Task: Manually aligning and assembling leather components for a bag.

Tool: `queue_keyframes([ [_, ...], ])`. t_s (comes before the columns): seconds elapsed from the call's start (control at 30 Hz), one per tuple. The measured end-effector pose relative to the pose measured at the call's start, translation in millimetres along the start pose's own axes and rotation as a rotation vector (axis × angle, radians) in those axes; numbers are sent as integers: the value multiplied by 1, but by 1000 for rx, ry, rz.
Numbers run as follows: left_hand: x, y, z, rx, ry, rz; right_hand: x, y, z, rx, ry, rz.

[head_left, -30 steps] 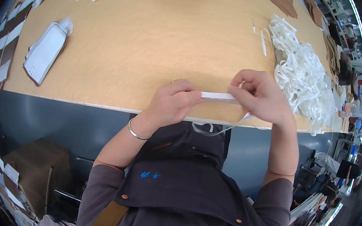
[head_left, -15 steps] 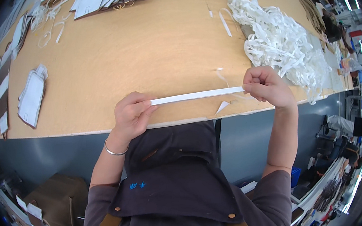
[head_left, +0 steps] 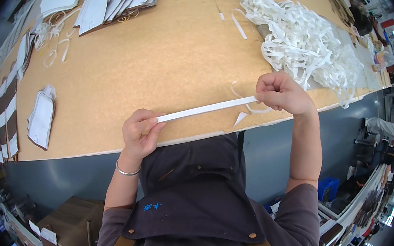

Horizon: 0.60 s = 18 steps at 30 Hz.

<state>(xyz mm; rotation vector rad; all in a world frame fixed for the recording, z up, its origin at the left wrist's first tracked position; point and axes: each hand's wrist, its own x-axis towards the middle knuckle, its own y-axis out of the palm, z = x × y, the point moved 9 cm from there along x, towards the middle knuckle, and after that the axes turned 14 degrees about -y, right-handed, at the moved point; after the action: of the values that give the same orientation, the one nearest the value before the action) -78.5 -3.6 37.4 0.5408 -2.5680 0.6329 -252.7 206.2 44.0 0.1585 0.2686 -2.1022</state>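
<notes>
A narrow white strip [head_left: 207, 109] is stretched straight above the near part of the table, rising toward the right. My left hand [head_left: 139, 132] pinches its left end between thumb and fingers. The other end is pinched in my right hand [head_left: 282, 93], whose remaining fingers are curled in. Just behind my right hand lies a large tangled heap of white tape [head_left: 306, 43]. Below the strip, close to the table edge, sits a small white scrap [head_left: 240, 119]. A thin curled white ribbon [head_left: 258, 111] lies partly hidden beside my right hand.
Stacks of white-faced, brown-edged pieces [head_left: 123, 0] lie at the far left of the tan table [head_left: 166, 52]. A smaller such stack [head_left: 42, 116] is near the left edge, by brown-and-white rows [head_left: 5, 122]. A brown box [head_left: 71, 225] stands below on the left. A blue bin [head_left: 327, 188] is at right.
Both hands still hold the strip taut, with its right end now slightly lower and further left in view. The whole scene has shifted a little as the head moved.
</notes>
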Motion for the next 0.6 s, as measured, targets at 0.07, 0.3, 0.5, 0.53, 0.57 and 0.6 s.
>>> queue_keyframes([
  [0.07, -1, -1, 1, -5, -3, -1, 1, 1, 0, 2, -7, 7],
  [0.3, -1, -1, 2, -17, 5, -2, 1, 2, -4, 41, -16, 3],
  [0.5, -2, -1, 4, -17, -11, 5, 2, 2, -12, 82, -25, 7],
  [0.53, -3, 0, 3, -14, -12, 6, 3, 2, -16, 85, -26, 9],
  [0.57, -2, 0, 3, -24, -15, 3, 3, 4, -18, 112, -61, 19],
  [0.6, -1, 0, 2, -33, -17, 0, 4, 5, -20, 139, -98, 29],
])
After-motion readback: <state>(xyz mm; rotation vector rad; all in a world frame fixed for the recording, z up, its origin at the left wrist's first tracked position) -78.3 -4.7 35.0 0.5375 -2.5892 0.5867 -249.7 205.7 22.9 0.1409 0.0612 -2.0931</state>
